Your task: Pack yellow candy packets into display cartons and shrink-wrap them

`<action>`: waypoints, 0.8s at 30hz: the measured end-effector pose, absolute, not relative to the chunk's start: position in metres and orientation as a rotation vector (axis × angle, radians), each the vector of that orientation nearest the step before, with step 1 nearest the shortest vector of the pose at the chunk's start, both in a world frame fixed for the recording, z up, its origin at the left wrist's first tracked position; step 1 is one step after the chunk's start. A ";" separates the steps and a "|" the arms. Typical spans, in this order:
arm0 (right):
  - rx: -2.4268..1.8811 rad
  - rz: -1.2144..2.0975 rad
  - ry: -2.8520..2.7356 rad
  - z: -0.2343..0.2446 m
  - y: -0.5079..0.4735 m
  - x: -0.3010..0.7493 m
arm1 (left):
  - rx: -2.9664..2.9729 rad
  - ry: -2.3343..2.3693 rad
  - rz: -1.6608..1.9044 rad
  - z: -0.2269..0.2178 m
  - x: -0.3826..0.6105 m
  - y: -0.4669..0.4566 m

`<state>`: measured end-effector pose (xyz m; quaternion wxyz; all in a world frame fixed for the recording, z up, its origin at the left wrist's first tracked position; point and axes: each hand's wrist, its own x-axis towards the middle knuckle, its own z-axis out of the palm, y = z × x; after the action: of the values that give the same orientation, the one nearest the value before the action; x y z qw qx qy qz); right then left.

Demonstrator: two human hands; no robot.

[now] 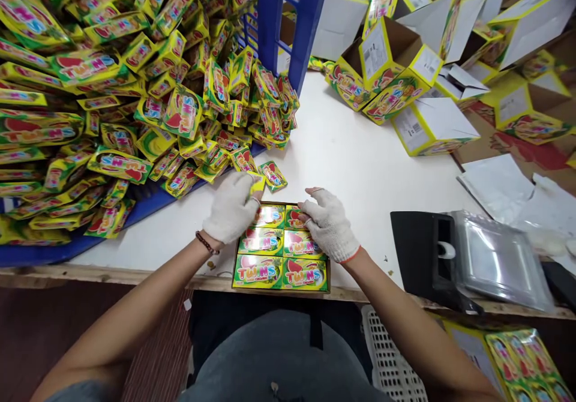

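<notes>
In front of me an open display carton lies flat at the table's near edge, with two columns of small yellow-green "Twins" packs in it. My left hand, in a white glove with bare fingertips, is closed on a small yellow pack at the carton's far left corner. Over the right column rests my right hand, gloved the same way, its fingers apart and touching the carton's far right part. It partly covers the packs there. Just beyond the carton lies one loose pack.
A blue plastic crate, tipped on its side, spills a big heap of packs at left. Empty yellow cartons are piled at back right. A black holder and clear plastic sheets lie right. Below stands a white basket.
</notes>
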<state>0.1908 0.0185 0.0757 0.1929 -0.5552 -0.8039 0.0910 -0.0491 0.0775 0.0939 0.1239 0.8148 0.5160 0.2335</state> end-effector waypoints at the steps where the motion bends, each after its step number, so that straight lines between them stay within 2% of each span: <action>1: -1.527 0.208 -2.309 0.072 0.016 0.189 | 2.285 1.635 0.629 0.093 -0.053 0.086; 5: -1.597 0.118 -2.453 0.063 0.003 0.186 | 1.924 1.819 0.466 0.075 -0.064 0.121; 11: -1.460 0.220 -2.402 0.069 0.004 0.201 | 1.730 1.589 0.634 0.043 -0.055 0.139; 14: -1.519 0.139 -2.313 0.077 0.003 0.211 | 1.689 1.560 0.857 0.050 -0.059 0.125; 18: -1.685 -0.007 -2.511 0.089 0.002 0.207 | 1.532 1.338 1.326 0.072 -0.063 0.086; 24: -1.697 -0.033 -2.845 0.103 0.006 0.181 | 1.484 1.245 1.365 0.075 -0.038 0.036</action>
<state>0.1812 0.0062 0.1030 -0.0856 -0.5105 -0.8556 -0.0099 -0.0385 0.0363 0.0748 0.3763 0.5802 0.4867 0.5337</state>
